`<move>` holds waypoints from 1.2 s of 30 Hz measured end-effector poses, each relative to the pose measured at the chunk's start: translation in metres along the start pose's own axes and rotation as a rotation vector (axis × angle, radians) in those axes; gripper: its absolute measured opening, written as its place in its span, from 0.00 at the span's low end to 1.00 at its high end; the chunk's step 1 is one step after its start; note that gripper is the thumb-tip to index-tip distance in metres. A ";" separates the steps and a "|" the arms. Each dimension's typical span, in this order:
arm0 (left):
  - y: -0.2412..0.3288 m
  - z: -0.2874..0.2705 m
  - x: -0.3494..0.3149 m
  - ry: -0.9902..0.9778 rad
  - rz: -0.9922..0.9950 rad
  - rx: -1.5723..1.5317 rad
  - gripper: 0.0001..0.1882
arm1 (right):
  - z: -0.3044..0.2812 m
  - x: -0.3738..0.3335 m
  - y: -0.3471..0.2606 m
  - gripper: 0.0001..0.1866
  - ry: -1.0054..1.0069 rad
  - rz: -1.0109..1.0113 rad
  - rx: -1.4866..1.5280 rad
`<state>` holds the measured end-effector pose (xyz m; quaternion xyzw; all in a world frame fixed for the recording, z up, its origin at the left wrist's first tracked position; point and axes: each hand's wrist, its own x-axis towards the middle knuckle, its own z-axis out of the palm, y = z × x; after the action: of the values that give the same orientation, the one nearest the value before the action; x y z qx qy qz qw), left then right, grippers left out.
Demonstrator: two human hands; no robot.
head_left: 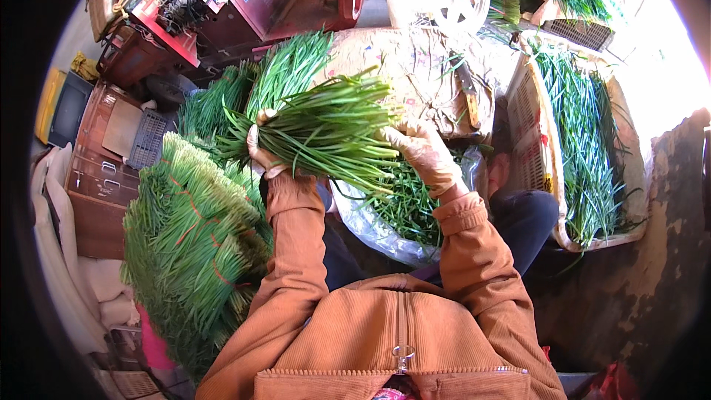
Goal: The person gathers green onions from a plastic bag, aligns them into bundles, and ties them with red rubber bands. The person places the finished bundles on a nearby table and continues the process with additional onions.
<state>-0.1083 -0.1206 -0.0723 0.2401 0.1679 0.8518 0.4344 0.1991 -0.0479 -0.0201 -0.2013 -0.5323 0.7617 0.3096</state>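
Note:
My left hand [266,152], in a pale thin glove, is wrapped round a thick bunch of garlic chives [326,126]. The bunch lies nearly level, its loose ends fanning out to the right. At those ends is my right hand [427,154], also in a pale glove, its fingers closed on the outer strands; the exact grip is partly hidden. Below the bunch, between my knees, a clear plastic bag [415,252] holds loose green leaves [404,204]. Ahead, a knife [466,92] rests on a cloth-covered, tied bundle [370,55].
Many chive bunches tied with red bands [196,230] are piled at my left. More chives [292,67] lie beyond my left hand. A lined crate [526,130] of chives stands at my right. Ahead are a red vehicle [270,4] and a white wheel [455,0].

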 end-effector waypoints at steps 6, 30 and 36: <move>0.028 -0.068 0.011 0.534 0.004 0.085 0.19 | -0.053 -0.019 -0.004 0.12 0.066 -0.122 0.324; 0.000 0.023 -0.004 0.779 0.064 0.020 0.18 | 0.020 0.007 0.013 0.10 0.044 -0.228 -0.487; 0.000 0.024 -0.005 0.822 0.067 -0.013 0.19 | -0.005 0.006 0.010 0.08 0.270 -0.288 -0.331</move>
<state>-0.0924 -0.1223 -0.0535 -0.1176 0.3141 0.8914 0.3047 0.1952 -0.0428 -0.0308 -0.2713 -0.6268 0.5784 0.4461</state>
